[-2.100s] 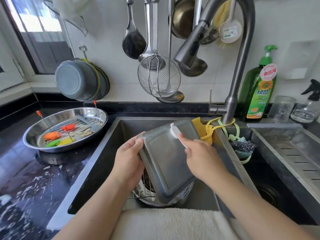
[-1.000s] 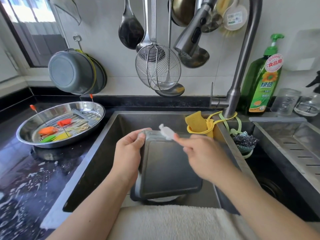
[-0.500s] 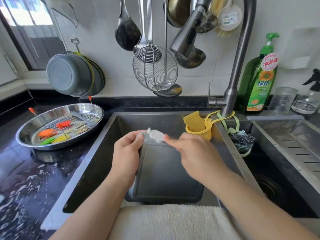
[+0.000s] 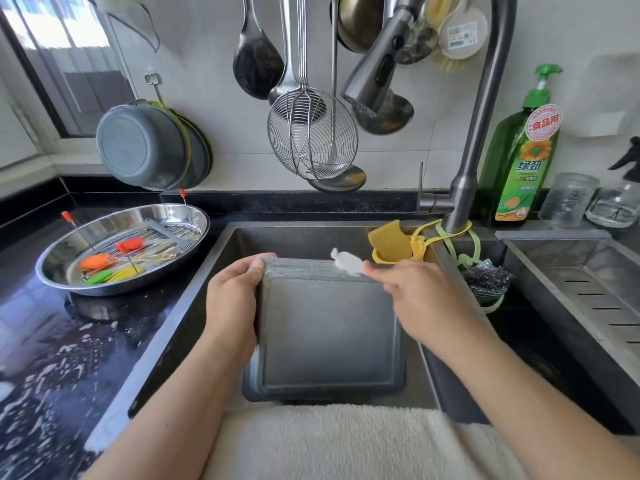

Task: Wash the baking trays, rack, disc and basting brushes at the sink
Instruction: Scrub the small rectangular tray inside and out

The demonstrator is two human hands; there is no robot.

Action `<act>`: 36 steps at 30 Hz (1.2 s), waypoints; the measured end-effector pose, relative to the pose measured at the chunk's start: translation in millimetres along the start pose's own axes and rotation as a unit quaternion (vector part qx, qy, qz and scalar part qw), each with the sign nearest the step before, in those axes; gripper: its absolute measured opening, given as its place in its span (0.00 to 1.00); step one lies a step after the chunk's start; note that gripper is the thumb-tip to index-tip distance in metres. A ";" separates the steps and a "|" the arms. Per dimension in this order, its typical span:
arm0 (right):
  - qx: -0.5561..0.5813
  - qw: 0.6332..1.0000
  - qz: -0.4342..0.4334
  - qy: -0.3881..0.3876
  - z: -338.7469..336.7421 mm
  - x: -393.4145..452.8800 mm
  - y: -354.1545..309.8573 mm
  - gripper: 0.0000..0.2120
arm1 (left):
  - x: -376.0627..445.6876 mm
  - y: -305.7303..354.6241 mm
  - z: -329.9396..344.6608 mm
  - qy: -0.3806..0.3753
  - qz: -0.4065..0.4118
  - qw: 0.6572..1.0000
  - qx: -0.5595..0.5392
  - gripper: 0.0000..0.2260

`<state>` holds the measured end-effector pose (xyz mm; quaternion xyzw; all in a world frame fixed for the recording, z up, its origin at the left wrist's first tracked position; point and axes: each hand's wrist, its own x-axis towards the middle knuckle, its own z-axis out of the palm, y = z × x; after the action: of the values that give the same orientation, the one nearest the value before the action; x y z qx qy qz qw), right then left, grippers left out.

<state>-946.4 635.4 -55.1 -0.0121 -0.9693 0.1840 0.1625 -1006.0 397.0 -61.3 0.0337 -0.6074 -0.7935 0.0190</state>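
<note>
A: Where is the baking tray (image 4: 329, 327)?

B: Over the sink (image 4: 294, 237), underside up and tilted toward the person, probably so its far rim is easy to reach and water drips into the basin.

A: How is it held?

B: The left hand (image 4: 232, 299) grips its left edge, fingers curled over the far corner, which steadies it. The right hand (image 4: 422, 299) pinches a small white scrubber (image 4: 346, 261) against the far rim; that looks like the spot being scrubbed.

A: And the rest?

B: The basting brushes (image 4: 110, 263) lie on a wire rack (image 4: 166, 237) inside a round steel pan (image 4: 121, 247) on the wet surface (image 4: 52, 341) to the left, seemingly awaiting their turn. The detergent bottle (image 4: 523, 150) stands by the faucet (image 4: 474, 133), within reach.
</note>
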 end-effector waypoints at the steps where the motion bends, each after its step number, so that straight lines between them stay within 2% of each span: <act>1: -0.005 1.000 -0.007 0.003 1.9 0.3 -1.5 0.29 | -0.5 0.1 0.1 -0.002 -0.001 1.000 0.003 0.12; 6: -0.067 0.990 0.126 0.004 -21.6 -0.6 29.5 0.29 | 3.4 1.9 -2.4 0.019 0.003 1.000 -0.020 0.12; 7: -0.065 0.990 0.127 0.003 -21.7 -1.7 27.4 0.29 | 3.8 1.2 -2.0 0.019 0.002 1.000 -0.018 0.12; 11: 0.000 0.999 0.043 -0.017 -7.5 -3.8 -1.3 0.25 | 1.6 -1.1 -0.3 0.012 0.000 1.000 -0.008 0.12; 17: -0.041 0.989 0.137 0.025 -21.2 -5.1 19.3 0.24 | 4.0 0.7 -2.7 0.045 0.013 0.999 -0.013 0.14; 20: -0.028 0.993 0.110 0.024 -16.6 -5.9 10.8 0.25 | 4.8 0.5 -4.5 0.054 0.012 0.998 -0.012 0.13; 24: -0.001 0.989 0.144 0.042 -20.6 -2.9 27.0 0.23 | 7.3 2.5 -5.6 0.073 -0.003 0.997 -0.038 0.12; 29: 0.010 0.992 0.122 0.017 -9.9 -9.8 16.0 0.22 | 15.1 2.0 -12.7 0.114 -0.042 0.989 -0.087 0.13; 34: 0.038 0.991 0.099 0.086 -6.4 1.2 16.2 0.23 | 13.1 -1.5 -5.8 0.082 -0.044 0.993 -0.073 0.13; 36: 0.031 0.991 0.096 0.083 -7.6 -2.5 17.9 0.23 | 13.3 -2.4 -5.7 0.086 -0.039 0.993 -0.071 0.13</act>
<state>-942.2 654.5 -55.7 -0.1148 -0.9407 0.2273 0.2243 -1018.8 391.2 -65.5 0.1240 -0.5436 -0.8291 0.0421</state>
